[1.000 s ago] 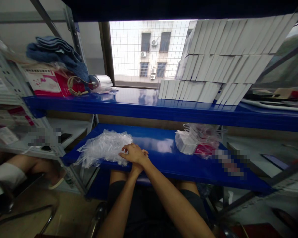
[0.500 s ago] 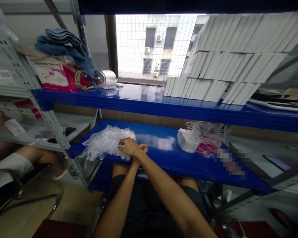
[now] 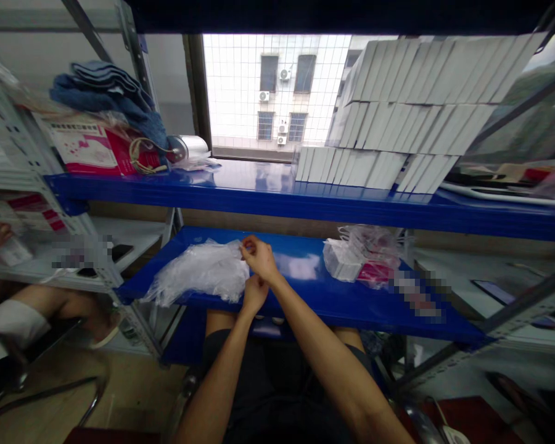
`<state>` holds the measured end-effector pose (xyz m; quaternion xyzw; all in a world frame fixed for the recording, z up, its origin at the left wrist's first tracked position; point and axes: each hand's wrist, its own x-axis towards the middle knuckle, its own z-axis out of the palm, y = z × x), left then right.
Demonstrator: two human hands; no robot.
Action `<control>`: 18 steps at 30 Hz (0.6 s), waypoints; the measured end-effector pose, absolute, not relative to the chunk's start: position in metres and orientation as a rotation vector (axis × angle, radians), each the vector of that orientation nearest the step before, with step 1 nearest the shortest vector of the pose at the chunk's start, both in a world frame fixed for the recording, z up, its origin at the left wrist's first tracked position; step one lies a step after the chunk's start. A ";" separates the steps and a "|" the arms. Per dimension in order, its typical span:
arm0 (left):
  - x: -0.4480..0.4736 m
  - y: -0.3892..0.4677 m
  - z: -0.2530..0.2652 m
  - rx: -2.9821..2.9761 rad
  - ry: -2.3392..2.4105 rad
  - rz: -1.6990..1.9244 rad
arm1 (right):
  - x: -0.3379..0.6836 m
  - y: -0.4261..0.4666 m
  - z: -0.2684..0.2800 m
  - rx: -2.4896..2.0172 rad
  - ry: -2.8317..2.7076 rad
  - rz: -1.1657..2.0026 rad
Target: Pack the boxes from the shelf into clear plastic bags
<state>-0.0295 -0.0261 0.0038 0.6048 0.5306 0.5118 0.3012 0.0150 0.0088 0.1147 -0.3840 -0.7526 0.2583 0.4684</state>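
From my head camera, my right hand (image 3: pixel 260 258) reaches across and pinches the near edge of the pile of clear plastic bags (image 3: pixel 198 277) lying at the left end of the lower blue shelf (image 3: pixel 305 290). My left hand (image 3: pixel 254 291) sits just beneath it at the shelf's front edge, fingers curled; whether they grip anything I cannot tell. Farther right on the shelf lies a bagged bundle of white and pink packets (image 3: pixel 363 259), well apart from both hands.

Daylight from the window (image 3: pixel 277 92) at the back, slightly overexposed. Glossy blue shelves (image 3: pixel 305 197) show pale glare patches. Floor and lower corners dim. Strong wide-angle bending at edges; left and right margins soft, some spots pixelated. Centre reasonably sharp.
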 end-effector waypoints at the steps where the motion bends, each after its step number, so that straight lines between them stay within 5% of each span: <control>1: -0.029 -0.025 0.003 1.598 1.390 1.362 | 0.032 0.009 0.115 -0.917 -1.780 0.700; 4: -0.029 -0.024 0.004 1.603 1.318 1.371 | 0.084 0.004 0.113 -0.893 -1.675 0.746; 11: -0.010 -0.071 0.036 2.144 1.088 1.387 | 0.180 -0.020 0.088 -1.107 -1.893 0.307; 18: 0.010 -0.071 0.070 2.542 1.363 1.297 | 0.216 -0.035 0.084 -1.170 -1.983 0.234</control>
